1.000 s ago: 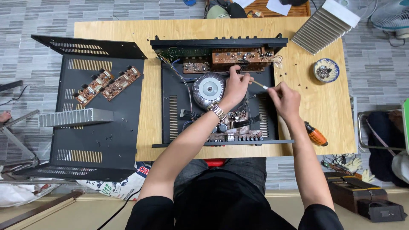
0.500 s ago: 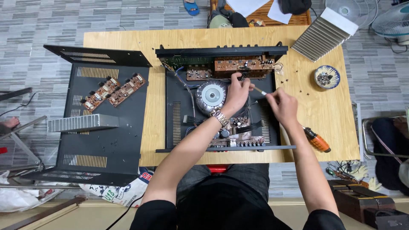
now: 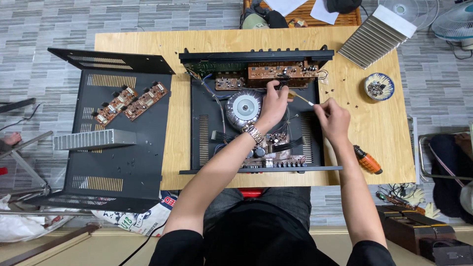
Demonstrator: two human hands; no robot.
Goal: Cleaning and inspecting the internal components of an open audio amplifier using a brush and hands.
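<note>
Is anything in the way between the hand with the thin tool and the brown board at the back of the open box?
Yes: the left hand sits between the right hand and the brown circuit board, and the thin tool reaches toward it.

One open black amplifier chassis [image 3: 207, 138] sits at the table's centre. One detached black cover [image 3: 118, 162] lies at nine o'clock, carrying two small brown circuit boards [image 3: 130, 102] and one finned heatsink [image 3: 93, 139]. A second, larger heatsink [image 3: 377, 35] lies at one o'clock. One round transformer [image 3: 244, 107], one small bowl [image 3: 379, 86] of perhaps screws at two o'clock, one orange-handled screwdriver [image 3: 367, 160] at four o'clock.
</note>
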